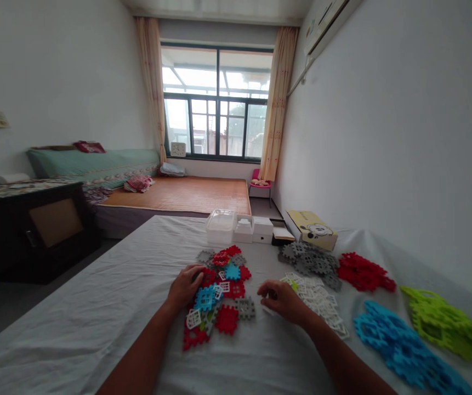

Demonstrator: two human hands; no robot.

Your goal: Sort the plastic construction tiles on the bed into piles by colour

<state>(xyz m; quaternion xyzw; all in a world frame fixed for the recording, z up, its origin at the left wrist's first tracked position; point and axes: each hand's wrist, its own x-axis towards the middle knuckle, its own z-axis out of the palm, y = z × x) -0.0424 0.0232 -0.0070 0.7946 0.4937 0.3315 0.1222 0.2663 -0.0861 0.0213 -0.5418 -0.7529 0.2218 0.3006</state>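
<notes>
A mixed pile of notched plastic building tiles lies on the white cloth. My left hand (pixel 186 285) rests at its left edge, fingers stretched out and fingertips by a red tile (pixel 208 276). Blue tiles (pixel 205 298), a grey tile (pixel 244 309), another red tile (pixel 226 319) and small white window-like pieces (pixel 193 319) also lie there. To the right of this pile, my right hand (pixel 280 299) hovers low with loosely curled fingers and a gap at the thumb. Beneath it shows a sliver of white. White lattice pieces (pixel 322 304) spread just beyond that hand.
Sorted heaps of grey (pixel 312 260), red (pixel 363 270), blue (pixel 404 343) and lime green tiles (pixel 441 321) lie to the right. A clear plastic box (pixel 220 227), white boxes (pixel 262 229) and a yellow cartoon box (pixel 312 229) stand at the back. Beyond is a bed (pixel 186 195).
</notes>
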